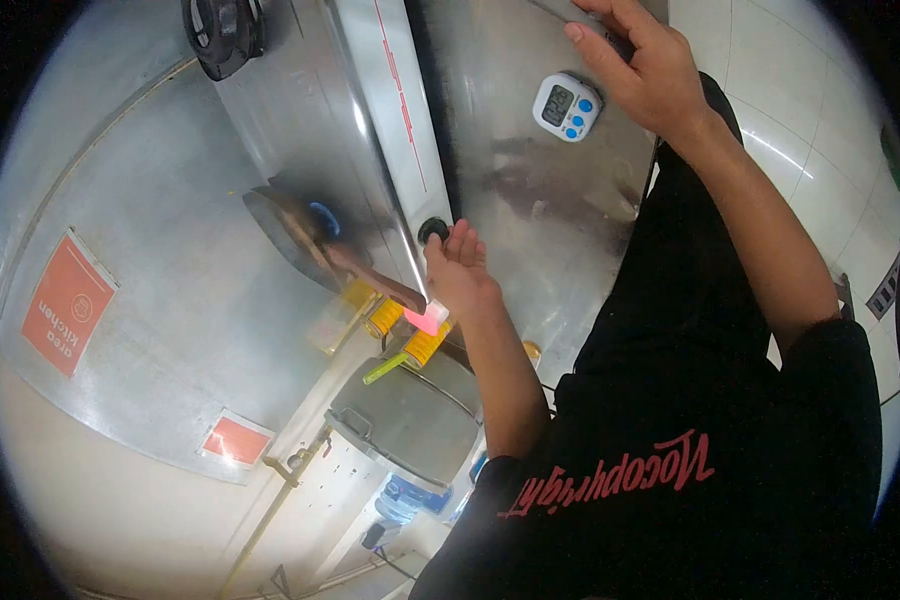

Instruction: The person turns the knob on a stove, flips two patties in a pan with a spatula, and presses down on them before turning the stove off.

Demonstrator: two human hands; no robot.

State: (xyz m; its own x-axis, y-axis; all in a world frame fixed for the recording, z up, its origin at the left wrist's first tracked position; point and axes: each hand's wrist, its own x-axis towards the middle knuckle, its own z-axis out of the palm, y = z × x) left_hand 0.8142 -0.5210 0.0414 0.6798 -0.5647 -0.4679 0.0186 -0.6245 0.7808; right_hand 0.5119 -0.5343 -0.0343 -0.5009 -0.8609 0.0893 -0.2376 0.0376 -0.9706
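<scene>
My left hand (458, 275) has its thumb and fingers at the black knob (433, 231) on the stove's white front panel (395, 100). Beyond it, a dark pan (292, 235) stands tilted over a blue flame (323, 220), its brown handle (385, 284) pointing toward my left wrist. At the top right, my right hand (653, 70) is closed around a greyish object, partly hidden and cut off by the frame edge. A white timer (567, 107) with blue buttons lies on the metal counter (540, 250), near my right hand.
Yellow-labelled containers (427, 343) and a green-handled item (385, 368) are beside the pan handle. A large lidded grey bin (405, 420) is farther down. A black object (225, 35) sits at the top left. Red signs (68, 302) hang on the metal wall.
</scene>
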